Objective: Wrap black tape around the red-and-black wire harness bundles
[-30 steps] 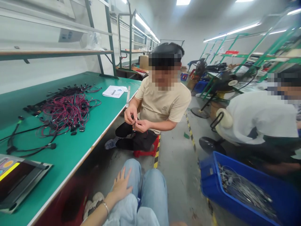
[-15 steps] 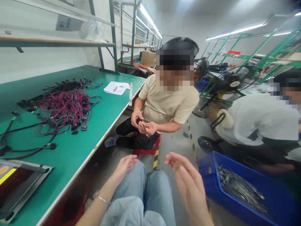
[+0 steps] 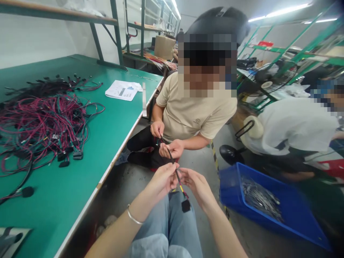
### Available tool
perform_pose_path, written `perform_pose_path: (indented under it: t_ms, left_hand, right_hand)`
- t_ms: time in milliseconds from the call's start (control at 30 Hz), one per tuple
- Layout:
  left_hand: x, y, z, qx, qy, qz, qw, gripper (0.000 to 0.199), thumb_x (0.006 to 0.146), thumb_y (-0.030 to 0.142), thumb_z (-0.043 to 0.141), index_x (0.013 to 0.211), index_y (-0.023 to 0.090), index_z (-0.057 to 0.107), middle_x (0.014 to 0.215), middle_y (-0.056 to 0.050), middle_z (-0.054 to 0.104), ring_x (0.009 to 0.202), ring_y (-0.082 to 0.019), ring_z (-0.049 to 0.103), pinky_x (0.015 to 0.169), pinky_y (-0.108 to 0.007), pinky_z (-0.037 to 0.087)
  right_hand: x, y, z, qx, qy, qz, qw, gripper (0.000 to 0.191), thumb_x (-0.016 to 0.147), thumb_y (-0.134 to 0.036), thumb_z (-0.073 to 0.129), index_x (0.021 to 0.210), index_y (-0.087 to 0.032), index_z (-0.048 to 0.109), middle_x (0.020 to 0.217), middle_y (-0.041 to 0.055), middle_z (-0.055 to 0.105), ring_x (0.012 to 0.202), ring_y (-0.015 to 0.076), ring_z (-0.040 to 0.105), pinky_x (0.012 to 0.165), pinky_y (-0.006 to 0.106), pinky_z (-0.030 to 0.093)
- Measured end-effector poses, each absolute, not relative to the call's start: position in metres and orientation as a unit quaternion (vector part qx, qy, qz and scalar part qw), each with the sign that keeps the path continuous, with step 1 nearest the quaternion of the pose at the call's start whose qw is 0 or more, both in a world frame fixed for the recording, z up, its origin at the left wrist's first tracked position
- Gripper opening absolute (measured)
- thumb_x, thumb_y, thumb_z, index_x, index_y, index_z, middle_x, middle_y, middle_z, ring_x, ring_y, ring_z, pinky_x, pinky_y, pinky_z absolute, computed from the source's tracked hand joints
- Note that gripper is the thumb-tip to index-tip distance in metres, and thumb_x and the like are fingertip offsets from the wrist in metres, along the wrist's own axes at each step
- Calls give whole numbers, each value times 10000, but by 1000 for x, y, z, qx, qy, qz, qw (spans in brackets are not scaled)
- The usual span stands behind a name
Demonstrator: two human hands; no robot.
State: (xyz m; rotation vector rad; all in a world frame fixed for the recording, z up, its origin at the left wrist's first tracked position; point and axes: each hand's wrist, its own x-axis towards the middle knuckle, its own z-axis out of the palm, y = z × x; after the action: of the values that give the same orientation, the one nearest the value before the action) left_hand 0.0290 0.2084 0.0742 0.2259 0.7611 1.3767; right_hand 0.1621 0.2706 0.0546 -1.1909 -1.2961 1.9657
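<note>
A wire harness (image 3: 181,187) in black sleeving, with yellow and red wires showing near its lower end, hangs slanted above my lap. A black connector (image 3: 185,205) dangles at that end. My left hand (image 3: 164,178) pinches the sleeving between thumb and fingers. From the other side, my right hand (image 3: 195,182) has its fingers closed at the same stretch of cable; the fingertips are partly hidden. The far part of the harness runs up into the hands (image 3: 172,148) of a seated co-worker facing me, who holds it too.
On the green table (image 3: 99,132) at left lie a heap of red and black wire harnesses (image 3: 53,125), papers (image 3: 123,90) and a metal ruler (image 3: 144,98). A blue bin (image 3: 298,218) with grey cables stands at right. Another person (image 3: 295,125) bends over beyond it.
My hands were apart with nothing in them; they have come together and closed on the harness. The co-worker's hands have brought it towards me. My view has shifted closer.
</note>
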Motion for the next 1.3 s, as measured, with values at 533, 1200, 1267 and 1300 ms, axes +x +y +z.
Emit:
perform_pose_path:
  t_ms: [533,1200,1267,1300]
  left_hand:
    - [50,186,24,214,519,534,632,397,618,491,607,750,123,535,501,19,561,398,-44,417,424,-189,263]
    - [48,173,-10,96,475,485,728,309,764,360,532,990,163,608,887,-61,653,594,-50,547,532,-156,373]
    - [49,172,-12,164,535,478,677,339,762,371,521,1010,151,590,882,-71,655,606,-66,555,541,-168,376]
    - [50,171,-13,205,567,473,643,353,763,378,509,1012,140,584,885,-79,655,627,-81,563,559,-181,387]
  right_hand:
    - [120,273,40,-460,-375,792,141,269,718,-343,563,885,-141,627,639,25,590,465,56,487,358,148,248]
    - [119,288,2,-480,-386,768,176,157,746,-285,537,792,-155,611,659,13,608,548,71,483,534,201,372]
    - [117,290,2,-479,-390,767,173,170,752,-304,531,802,-159,603,677,14,606,552,67,480,529,196,368]
    - [115,291,2,-479,-392,767,171,182,757,-317,525,812,-161,600,698,18,611,555,65,479,530,193,369]
